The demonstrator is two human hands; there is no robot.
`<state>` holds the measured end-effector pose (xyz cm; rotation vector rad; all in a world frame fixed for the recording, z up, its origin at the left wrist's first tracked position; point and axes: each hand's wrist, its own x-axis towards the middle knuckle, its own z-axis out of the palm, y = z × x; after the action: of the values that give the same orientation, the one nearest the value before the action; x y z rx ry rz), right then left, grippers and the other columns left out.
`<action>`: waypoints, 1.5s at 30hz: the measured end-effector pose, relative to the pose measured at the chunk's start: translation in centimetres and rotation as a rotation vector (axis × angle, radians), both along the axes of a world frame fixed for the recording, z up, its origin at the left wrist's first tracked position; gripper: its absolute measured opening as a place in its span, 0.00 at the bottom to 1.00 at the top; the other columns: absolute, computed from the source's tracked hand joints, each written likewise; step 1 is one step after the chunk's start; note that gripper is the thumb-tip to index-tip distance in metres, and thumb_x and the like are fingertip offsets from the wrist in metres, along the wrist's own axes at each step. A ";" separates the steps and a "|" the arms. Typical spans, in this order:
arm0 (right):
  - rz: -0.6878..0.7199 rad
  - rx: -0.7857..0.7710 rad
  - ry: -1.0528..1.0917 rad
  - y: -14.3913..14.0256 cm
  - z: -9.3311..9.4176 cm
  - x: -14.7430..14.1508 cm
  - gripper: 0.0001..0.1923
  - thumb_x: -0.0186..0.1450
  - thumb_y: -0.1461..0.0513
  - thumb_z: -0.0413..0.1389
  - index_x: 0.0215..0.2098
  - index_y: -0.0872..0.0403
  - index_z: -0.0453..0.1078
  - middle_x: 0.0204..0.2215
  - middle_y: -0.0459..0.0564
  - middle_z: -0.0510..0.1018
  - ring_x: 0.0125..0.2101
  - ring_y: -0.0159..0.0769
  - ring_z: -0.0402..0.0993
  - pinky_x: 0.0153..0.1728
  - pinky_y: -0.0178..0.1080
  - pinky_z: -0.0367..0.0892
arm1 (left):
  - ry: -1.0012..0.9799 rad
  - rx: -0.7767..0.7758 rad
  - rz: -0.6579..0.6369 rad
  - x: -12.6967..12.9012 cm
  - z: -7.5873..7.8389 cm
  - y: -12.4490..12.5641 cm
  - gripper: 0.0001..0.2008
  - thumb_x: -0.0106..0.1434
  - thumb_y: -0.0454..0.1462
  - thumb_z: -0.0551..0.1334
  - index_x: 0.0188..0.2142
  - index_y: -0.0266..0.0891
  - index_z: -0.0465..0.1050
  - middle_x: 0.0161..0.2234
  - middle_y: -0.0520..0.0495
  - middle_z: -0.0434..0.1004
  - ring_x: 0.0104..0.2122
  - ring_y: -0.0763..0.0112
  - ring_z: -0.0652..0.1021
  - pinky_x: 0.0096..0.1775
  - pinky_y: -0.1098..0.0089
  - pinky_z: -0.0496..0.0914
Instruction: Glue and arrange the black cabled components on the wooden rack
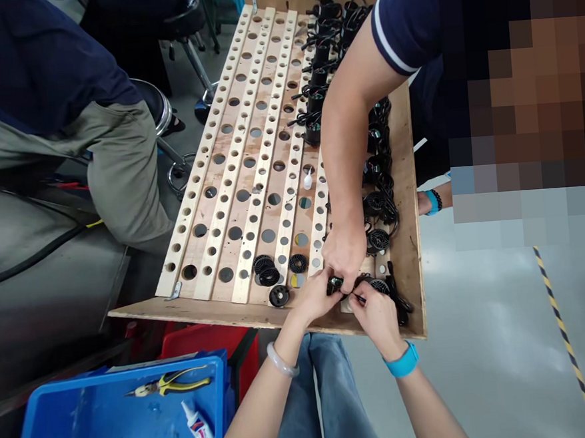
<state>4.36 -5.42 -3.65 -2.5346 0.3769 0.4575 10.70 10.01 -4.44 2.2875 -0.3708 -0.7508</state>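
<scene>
My left hand (316, 299), with a pale bangle at its wrist, is closed on a small round black housing (334, 285) near the front edge of the wooden rack. Something greenish shows inside that housing. My right hand (378, 313), wearing a blue wristband, pinches a thin black cable (359, 299) beside it. A co-worker's hand (345, 252) reaches down from above, its fingers between my two hands; what they touch is partly hidden. Left of my hands lie several loose black slotted caps (298, 264) and a black round cup (278, 296).
The wooden rack (166, 306) has strips full of round holes. Black corded units (378, 240) line its right side, and a small white bottle (308, 180) stands mid-rack. A blue bin (49, 396) at lower left holds pliers (171, 383) and a glue tube (201, 431). Another person sits left.
</scene>
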 end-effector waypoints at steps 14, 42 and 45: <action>-0.076 0.170 -0.108 -0.9 -0.6 -1.0 0.16 0.62 0.53 0.45 0.32 0.55 0.69 0.28 0.45 0.73 0.28 0.34 0.70 0.30 0.36 0.55 | 0.086 -0.026 0.015 0.3 0.7 0.4 0.25 0.47 0.34 0.63 0.47 0.34 0.67 0.45 0.46 0.72 0.40 0.63 0.74 0.38 0.70 0.65; -0.050 0.260 -0.317 -1.2 -1.0 -1.6 0.09 0.64 0.57 0.51 0.31 0.54 0.67 0.26 0.41 0.71 0.24 0.26 0.65 0.26 0.32 0.57 | 0.085 -0.008 0.031 0.3 0.8 0.3 0.19 0.57 0.36 0.60 0.47 0.31 0.66 0.44 0.42 0.72 0.46 0.60 0.73 0.45 0.66 0.66; -0.023 0.185 -0.416 -0.9 -1.0 -1.5 0.06 0.63 0.62 0.51 0.30 0.55 0.66 0.26 0.42 0.69 0.24 0.26 0.63 0.27 0.32 0.55 | 0.078 0.008 0.038 0.3 0.7 0.2 0.18 0.58 0.37 0.60 0.48 0.31 0.67 0.44 0.42 0.73 0.45 0.59 0.73 0.45 0.66 0.66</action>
<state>2.91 -6.30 -4.67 -2.3623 0.1948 -0.0484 11.02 10.21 -3.73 2.2589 -0.2873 -0.8211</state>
